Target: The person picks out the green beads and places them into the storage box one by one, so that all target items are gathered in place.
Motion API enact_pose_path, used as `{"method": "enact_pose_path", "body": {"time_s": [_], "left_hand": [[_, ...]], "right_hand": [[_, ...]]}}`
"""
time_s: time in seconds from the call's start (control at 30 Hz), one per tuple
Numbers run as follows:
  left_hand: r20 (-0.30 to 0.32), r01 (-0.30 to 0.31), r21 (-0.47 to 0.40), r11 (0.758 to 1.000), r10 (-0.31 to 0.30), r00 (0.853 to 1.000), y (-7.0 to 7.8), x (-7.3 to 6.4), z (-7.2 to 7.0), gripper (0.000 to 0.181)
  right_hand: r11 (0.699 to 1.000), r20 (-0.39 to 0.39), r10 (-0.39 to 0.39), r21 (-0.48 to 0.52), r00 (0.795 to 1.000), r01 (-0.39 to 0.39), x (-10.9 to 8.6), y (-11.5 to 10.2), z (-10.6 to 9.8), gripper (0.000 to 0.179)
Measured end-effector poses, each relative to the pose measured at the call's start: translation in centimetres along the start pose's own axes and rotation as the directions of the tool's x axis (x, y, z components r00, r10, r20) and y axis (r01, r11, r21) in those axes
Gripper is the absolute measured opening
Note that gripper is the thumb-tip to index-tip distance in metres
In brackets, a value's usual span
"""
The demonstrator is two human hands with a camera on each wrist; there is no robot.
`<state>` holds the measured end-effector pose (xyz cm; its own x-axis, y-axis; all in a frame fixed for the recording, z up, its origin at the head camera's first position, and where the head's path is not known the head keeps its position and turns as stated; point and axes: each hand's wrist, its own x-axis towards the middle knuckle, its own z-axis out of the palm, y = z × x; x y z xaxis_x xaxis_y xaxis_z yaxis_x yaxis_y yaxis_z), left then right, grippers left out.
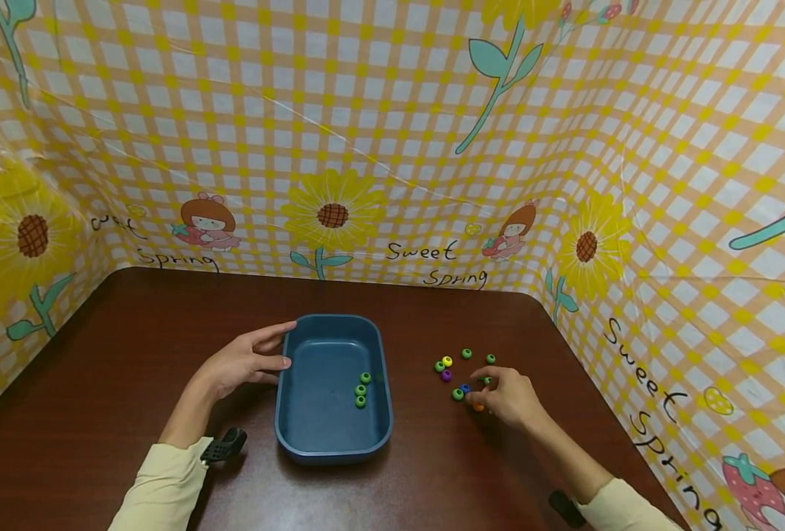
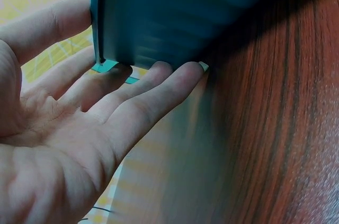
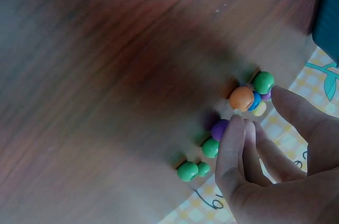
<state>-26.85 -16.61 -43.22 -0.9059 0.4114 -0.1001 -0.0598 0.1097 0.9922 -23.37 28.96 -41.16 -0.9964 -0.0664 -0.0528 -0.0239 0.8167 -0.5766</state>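
1. Progress, as judged: partial. Three green beads [image 1: 360, 393] lie inside the blue tray [image 1: 334, 456]; mixed-colour beads [image 1: 447, 361] remain on the table [image 1: 87, 391].
2. Left hand [image 1: 234, 365]: fingers extended, touching the tray's side.
3. Right hand [image 1: 513, 398]: thumb and fingers apart, near the orange bead [image 3: 242, 99].
4. Materials: smooth, round, holed beads; round-cornered tray, apparently plastic; wood-grain table.

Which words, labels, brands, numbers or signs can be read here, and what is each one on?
"Sweet Spring": sunflower-print checked sheet, back side, right of centre.
"Sweet Spring": same sheet, right side.
"Spring": same sheet, back left; the word above it is too distorted by the corner fold to read surely.
Right wrist view: lettering fragments on the sheet, too cut off to read whole.
No lettering shows on the blue tub or the beads.
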Motion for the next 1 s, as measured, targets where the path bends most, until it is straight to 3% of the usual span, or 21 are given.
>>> {"method": "enact_pose_path", "body": {"time_s": [0.4,1.0], "left_hand": [[0.001,0.011,-0.012,1.000,-0.011,1.000,0.11,0.03,0.00,0.072],[-0.008,0.004,-0.010,1.000,-0.004,1.000,0.03,-0.08,0.07,0.074]], "right_hand": [[0.999,0.046,0.043,0.029,0.998,-0.045,-0.52,0.57,0.25,0.024],[0.999,0.033,0.047,0.019,0.998,-0.047,-0.60,0.79,0.64,0.014]]}}
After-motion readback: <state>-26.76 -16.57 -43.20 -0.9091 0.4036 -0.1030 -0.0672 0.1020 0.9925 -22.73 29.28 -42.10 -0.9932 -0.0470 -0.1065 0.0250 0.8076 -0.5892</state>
